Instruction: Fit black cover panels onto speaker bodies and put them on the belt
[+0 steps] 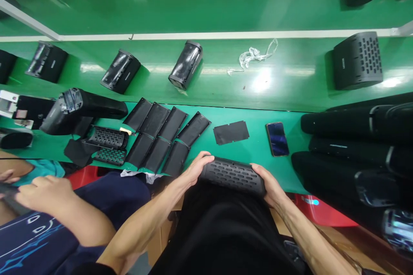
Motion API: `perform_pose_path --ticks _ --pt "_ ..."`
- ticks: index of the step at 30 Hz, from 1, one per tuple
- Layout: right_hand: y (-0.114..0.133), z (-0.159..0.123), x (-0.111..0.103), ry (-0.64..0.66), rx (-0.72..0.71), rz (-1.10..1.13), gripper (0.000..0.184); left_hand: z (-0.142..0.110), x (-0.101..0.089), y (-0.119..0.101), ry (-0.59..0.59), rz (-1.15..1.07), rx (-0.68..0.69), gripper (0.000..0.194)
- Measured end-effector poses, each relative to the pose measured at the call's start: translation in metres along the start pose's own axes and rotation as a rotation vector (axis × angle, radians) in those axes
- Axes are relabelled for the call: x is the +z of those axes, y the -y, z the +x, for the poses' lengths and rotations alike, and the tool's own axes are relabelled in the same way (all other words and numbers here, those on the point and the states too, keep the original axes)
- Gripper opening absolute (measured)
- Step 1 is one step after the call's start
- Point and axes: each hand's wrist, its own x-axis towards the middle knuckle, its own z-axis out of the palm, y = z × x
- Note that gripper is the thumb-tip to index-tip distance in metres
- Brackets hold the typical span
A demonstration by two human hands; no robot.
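Note:
A black speaker housing with a slotted grille [234, 176] lies crosswise above my lap, at the bench's front edge. My left hand [198, 166] grips its left end, thumb on the top edge. Around its right end closes my right hand [269, 184]. The undersides of both hands are hidden. Just beyond the housing, a flat black sheet with notched corners [231, 132] rests on the green bench. To the left of that sheet, several black rectangular panels [164, 133] lie in two slanting rows.
A phone [277, 139] lies right of the sheet. Large black speakers [348, 146] are stacked at right. Slotted grille parts [108, 137] sit at left, near a co-worker's hand [48, 195]. Behind, a green conveyor [219, 90] carries several speakers [186, 64] and crumpled plastic [253, 55].

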Motion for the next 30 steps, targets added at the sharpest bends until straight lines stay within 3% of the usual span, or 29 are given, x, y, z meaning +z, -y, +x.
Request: perform_pose_path --ticks 5,10,16,19,21,24,27,30 --pt "0.001 0.004 -0.002 0.025 0.064 -0.028 0.050 0.010 0.004 -0.008 -0.008 -0.002 -0.065 0.043" --pt "0.004 0.004 -0.018 0.145 0.042 -0.143 0.082 0.019 0.003 -0.011 0.047 0.008 -0.158 0.049" --pt "0.007 0.005 -0.036 0.269 -0.044 -0.359 0.079 0.020 0.005 -0.021 0.023 0.036 -0.016 0.043" --pt "0.021 0.010 -0.025 0.172 -0.179 -0.246 0.075 0.019 0.000 -0.039 0.012 -0.088 0.023 0.057" --pt "0.041 0.021 -0.010 0.084 -0.258 -0.105 0.072 0.017 -0.005 -0.055 -0.032 -0.242 0.062 0.067" --pt "0.088 0.054 0.018 0.027 -0.335 0.049 0.066 0.003 -0.008 -0.084 -0.077 -0.358 0.238 0.055" --pt "0.149 0.099 0.044 -0.033 -0.380 0.123 0.061 -0.034 -0.002 -0.118 0.067 -0.398 0.459 0.038" --pt "0.210 0.135 0.061 -0.144 -0.412 0.155 0.065 -0.089 0.002 -0.145 0.242 -0.349 0.695 0.035"
